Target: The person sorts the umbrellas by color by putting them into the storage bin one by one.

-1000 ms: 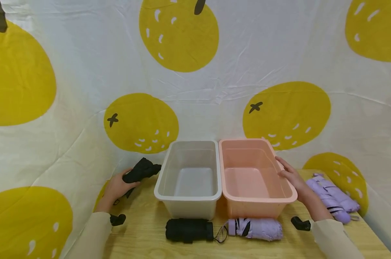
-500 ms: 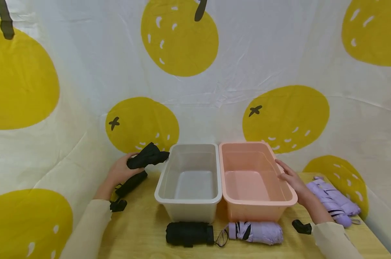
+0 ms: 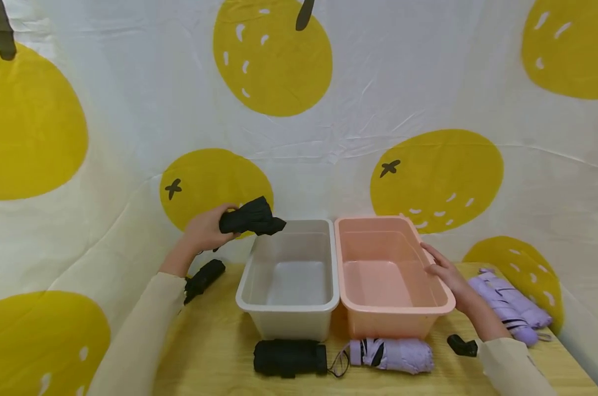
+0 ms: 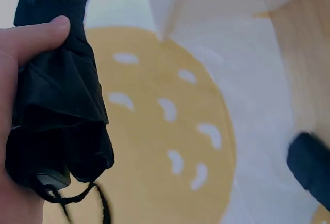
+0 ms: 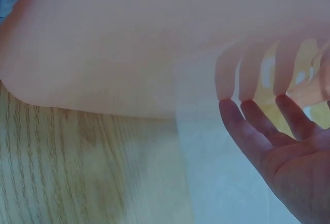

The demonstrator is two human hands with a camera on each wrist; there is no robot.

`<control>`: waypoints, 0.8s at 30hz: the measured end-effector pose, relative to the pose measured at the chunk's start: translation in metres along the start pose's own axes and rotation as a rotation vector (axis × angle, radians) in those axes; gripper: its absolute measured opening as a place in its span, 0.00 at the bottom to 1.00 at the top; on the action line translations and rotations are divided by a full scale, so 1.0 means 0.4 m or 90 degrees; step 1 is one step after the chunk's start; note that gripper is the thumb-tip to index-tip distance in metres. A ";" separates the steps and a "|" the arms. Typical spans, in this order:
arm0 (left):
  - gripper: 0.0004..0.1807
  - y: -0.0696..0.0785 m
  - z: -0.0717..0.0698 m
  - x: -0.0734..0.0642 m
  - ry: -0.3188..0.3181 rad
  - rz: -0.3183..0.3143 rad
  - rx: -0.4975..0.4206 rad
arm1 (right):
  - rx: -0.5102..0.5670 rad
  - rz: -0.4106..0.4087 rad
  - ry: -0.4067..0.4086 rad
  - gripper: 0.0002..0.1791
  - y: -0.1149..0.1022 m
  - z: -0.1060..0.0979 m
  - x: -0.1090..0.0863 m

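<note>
My left hand [image 3: 206, 230] grips a black folding umbrella [image 3: 251, 216], raised over the left far rim of the grey plastic bin [image 3: 287, 308]. In the left wrist view the thumb lies across the folded black cloth [image 4: 56, 87], and a cord loop hangs from the umbrella's lower end. My right hand [image 3: 449, 278] holds the right rim of the pink plastic bin [image 3: 398, 311], thumb over the edge. Seen from the right wrist, its fingertips meet the bin's outer wall [image 5: 118, 53]. Both bins stand side by side with nothing inside.
A second black umbrella [image 3: 206, 279] lies on the table left of the grey bin. In front of the bins lie a black umbrella [image 3: 289, 357] and a lilac one [image 3: 395, 355]. Lilac umbrellas [image 3: 511, 305] rest at the right. A fruit-print cloth [image 3: 328, 121] hangs behind.
My left hand has lifted the black umbrella off the table and carried it up and right to the grey bin, uncovering another black umbrella. The right hand stays on the pink rim.
</note>
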State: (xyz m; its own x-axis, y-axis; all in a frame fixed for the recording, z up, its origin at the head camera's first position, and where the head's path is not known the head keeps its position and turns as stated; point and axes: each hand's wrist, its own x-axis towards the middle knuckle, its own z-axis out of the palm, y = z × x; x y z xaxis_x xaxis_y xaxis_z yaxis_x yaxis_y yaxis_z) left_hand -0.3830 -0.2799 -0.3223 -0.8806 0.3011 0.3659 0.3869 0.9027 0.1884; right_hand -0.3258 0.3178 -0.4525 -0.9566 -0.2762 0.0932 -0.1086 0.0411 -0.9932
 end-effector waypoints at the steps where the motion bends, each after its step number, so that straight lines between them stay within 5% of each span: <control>1: 0.39 0.012 -0.004 0.014 -0.004 0.002 -0.010 | -0.004 0.002 0.000 0.37 -0.001 -0.002 -0.001; 9: 0.37 0.082 0.009 0.093 -0.017 0.021 -0.046 | -0.028 0.002 0.001 0.37 0.010 -0.009 0.004; 15: 0.37 0.127 0.058 0.123 -0.043 0.054 -0.125 | -0.028 -0.001 0.011 0.37 0.016 -0.011 0.007; 24: 0.40 0.162 0.138 0.151 -0.065 0.038 -0.250 | -0.015 0.001 0.001 0.37 0.003 -0.011 0.009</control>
State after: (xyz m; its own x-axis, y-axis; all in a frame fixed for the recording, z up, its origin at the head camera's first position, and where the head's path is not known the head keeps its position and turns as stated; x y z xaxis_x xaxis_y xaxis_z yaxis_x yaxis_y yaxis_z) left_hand -0.4262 -0.1861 -0.3383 -0.8687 0.3953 0.2985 0.4953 0.7032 0.5102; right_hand -0.3304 0.3211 -0.4528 -0.9573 -0.2743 0.0919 -0.1136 0.0643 -0.9914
